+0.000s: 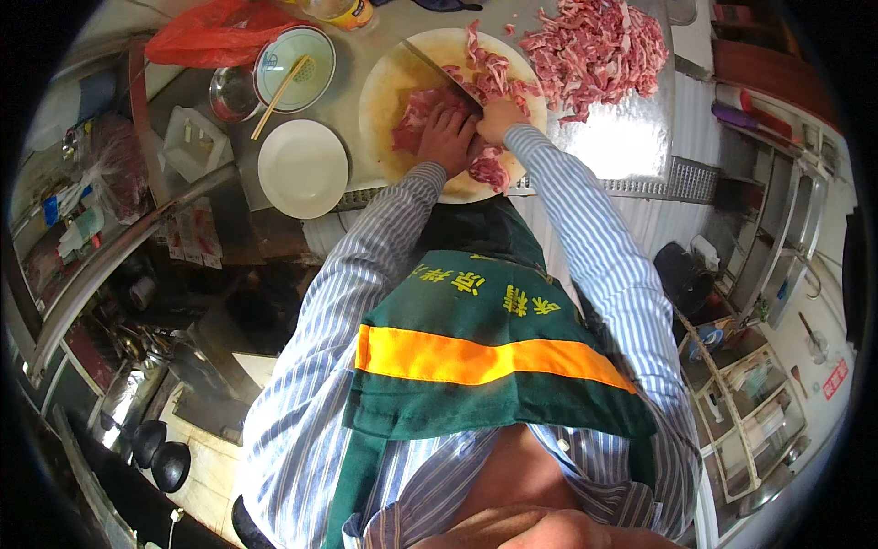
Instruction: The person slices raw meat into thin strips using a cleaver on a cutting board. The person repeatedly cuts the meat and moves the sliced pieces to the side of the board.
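A round cutting board lies on the metal worktop before me. My left hand presses with spread fingers on a slab of raw red meat at the board's middle. In my right hand is a large kitchen knife, its blade slanting up and left across the board beside the slab. The fist hides its handle. Cut strips of meat lie on the board beyond the blade. Another chunk of meat sits near the board's front edge, below my right hand.
A big heap of cut meat covers the worktop's far right. On the left stand a white plate, a bowl with chopsticks, a metal bowl and a red plastic bag. A bottle stands at the back.
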`<state>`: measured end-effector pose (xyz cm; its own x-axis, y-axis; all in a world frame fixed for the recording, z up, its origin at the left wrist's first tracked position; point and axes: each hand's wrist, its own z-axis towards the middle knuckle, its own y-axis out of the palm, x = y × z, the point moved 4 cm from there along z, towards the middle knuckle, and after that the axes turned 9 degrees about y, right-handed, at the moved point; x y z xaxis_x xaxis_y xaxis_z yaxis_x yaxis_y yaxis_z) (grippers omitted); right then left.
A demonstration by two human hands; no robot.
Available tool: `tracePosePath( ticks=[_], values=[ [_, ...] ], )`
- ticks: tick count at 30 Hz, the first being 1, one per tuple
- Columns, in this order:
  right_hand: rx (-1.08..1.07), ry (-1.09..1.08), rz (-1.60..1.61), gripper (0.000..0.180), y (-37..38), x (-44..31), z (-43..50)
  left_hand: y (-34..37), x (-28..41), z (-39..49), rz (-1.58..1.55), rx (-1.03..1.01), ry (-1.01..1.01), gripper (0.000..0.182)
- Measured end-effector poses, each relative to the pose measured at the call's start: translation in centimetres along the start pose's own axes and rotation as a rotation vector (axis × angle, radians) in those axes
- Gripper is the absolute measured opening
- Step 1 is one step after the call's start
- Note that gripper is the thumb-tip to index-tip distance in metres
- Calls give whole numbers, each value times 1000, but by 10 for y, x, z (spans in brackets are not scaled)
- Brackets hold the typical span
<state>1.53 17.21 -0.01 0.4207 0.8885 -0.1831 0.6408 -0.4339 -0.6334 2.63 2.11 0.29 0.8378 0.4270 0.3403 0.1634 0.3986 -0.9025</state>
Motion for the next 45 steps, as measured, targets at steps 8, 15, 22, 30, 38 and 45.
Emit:
tracePosePath(
  ticks=[8, 15, 22, 30, 38, 45],
  values=[
    [142, 260, 376, 34, 13, 84, -63, 6, -5, -5, -58, 11, -37, 52],
    [50, 58, 263, 47, 47, 78, -135, 14, -5, -3, -3, -150, -60, 55],
    [-73, 181, 230, 41, 35, 60, -117, 16, -9, 1, -23, -122, -60, 60],
    [18, 79, 235, 47, 27, 57, -127, 13, -9, 4, -45, -136, -97, 63],
    [84, 222, 165, 45, 30, 20, -27, 11, -12, 5, -115, -15, -52, 60],
    [-9, 78, 103, 48, 27, 40, -71, 7, -6, 2, -57, -11, -51, 59]
  ],
)
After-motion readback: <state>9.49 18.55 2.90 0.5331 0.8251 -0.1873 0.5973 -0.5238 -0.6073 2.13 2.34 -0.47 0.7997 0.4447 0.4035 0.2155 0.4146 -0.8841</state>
